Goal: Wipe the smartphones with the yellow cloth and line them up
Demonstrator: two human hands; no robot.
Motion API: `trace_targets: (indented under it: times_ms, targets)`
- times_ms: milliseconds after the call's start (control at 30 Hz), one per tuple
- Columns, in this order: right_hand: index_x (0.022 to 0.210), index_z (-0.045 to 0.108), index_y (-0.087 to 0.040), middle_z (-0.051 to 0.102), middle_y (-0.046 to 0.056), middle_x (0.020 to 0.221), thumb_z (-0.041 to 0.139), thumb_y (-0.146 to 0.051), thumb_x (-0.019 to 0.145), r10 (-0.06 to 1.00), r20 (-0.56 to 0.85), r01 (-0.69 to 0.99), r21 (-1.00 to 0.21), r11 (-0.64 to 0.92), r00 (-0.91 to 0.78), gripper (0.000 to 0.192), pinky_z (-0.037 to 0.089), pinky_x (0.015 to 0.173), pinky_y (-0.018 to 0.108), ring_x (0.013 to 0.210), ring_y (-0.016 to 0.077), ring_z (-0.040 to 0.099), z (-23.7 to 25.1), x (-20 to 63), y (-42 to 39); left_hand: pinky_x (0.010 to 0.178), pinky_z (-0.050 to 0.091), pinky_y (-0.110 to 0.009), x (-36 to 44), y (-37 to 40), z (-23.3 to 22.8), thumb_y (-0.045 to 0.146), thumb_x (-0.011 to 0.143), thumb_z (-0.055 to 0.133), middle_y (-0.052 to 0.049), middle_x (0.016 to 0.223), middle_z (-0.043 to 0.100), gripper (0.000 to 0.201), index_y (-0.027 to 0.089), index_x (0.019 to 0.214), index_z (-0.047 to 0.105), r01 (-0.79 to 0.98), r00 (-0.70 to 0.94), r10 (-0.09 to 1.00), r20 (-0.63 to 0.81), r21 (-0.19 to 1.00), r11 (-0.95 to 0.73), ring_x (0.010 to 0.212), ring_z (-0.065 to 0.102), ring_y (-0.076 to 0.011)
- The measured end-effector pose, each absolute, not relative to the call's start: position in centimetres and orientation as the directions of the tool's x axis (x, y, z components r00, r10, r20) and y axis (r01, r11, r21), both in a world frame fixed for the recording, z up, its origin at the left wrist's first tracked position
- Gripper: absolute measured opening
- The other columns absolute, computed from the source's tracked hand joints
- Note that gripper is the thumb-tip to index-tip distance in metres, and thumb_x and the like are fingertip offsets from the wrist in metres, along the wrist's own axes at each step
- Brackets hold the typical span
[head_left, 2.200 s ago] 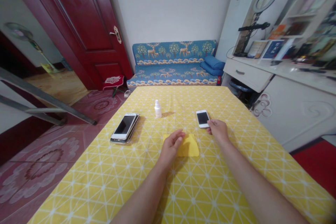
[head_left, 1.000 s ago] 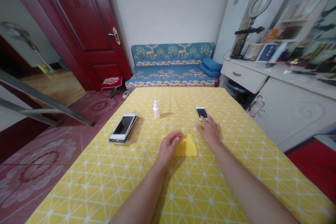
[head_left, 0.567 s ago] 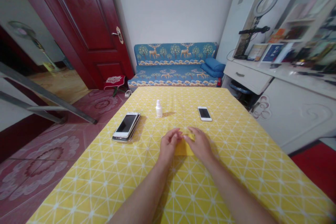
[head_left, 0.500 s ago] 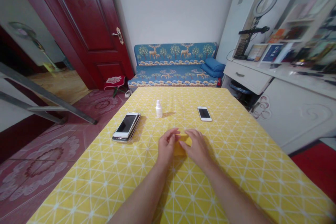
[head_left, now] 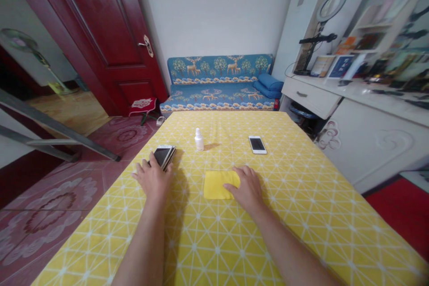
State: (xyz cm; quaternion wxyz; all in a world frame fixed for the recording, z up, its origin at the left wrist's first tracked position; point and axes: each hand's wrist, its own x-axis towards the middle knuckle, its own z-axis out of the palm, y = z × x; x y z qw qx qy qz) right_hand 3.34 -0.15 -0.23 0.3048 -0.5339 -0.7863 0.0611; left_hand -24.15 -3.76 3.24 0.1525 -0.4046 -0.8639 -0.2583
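A folded yellow cloth [head_left: 216, 185] lies flat on the patterned tablecloth in front of me. My right hand [head_left: 247, 187] holds its right side, thumb on top and fingers curled at the far corner. Over to the left, my left hand [head_left: 153, 181] is spread, fingers apart, above the near part of a stack of phones [head_left: 163, 155]; the hand hides part of the stack, and I cannot tell whether it touches. A small white bottle [head_left: 199, 140] stands upright beyond the cloth. One white phone [head_left: 257, 145] lies alone, farther right, screen up.
The table with its yellow cloth cover [head_left: 268, 241] fills the foreground. Behind it is a blue sofa [head_left: 214, 91]. A white cabinet [head_left: 372, 129] borders the right, with a ring light [head_left: 331, 6] on top. At left are a red door [head_left: 100, 31] and a small stool [head_left: 143, 106].
My left hand has let go of the yellow cloth and moved left to the phone stack. The cloth, earlier mostly hidden between both hands, now lies flat in view under my right hand.
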Motion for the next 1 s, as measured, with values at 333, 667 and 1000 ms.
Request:
trace_targets:
  times_ms: [333, 667, 1000]
  targets:
    - [0.117, 0.062, -0.024, 0.068, 0.01, 0.114, 0.077, -0.038, 0.069, 0.919, 0.335, 0.807, -0.473, 0.355, -0.207, 0.052, 0.04, 0.093, 0.044, 0.106, 0.0306, 0.06, -0.1, 3.2, -0.1, 0.092, 0.032, -0.047, -24.6, -3.9, 4.5, 0.042, 0.074, 0.063, -0.021, 0.109, 0.06, 0.067, 0.015, 0.134, 0.047, 0.7, -0.71, 0.573, 0.41, 0.314, 0.642, 0.105, 0.054, -0.0372]
    - [0.096, 0.069, -0.027, 0.071, 0.004, 0.094, 0.077, -0.034, 0.07, 0.901, 0.367, 0.772, -0.493, 0.4, -0.232, 0.028, 0.041, 0.084, 0.039, 0.092, 0.0261, 0.061, 0.5, 3.3, -0.2, 0.091, 0.036, -0.049, -24.4, -4.1, 5.0, 0.04, 0.059, 0.072, -0.021, 0.103, 0.061, 0.071, 0.009, 0.121, 0.055, 0.653, -0.757, 0.539, 0.371, 0.383, 0.653, 0.103, 0.054, -0.0389]
    - [0.079, 0.053, -0.023, 0.061, -0.001, 0.074, 0.054, -0.041, 0.085, 0.942, 0.334, 0.292, -0.905, 0.308, 0.042, 0.018, 0.046, 0.066, 0.028, 0.071, 0.0178, 0.059, 0.3, 3.5, 0.0, 0.079, 0.048, -0.027, -20.5, -3.1, 6.0, 0.032, 0.058, 0.081, -0.006, 0.115, 0.056, 0.095, 0.022, 0.14, 0.035, 0.118, -0.748, 0.606, 0.27, 0.953, -0.279, 0.09, 0.061, -0.014]
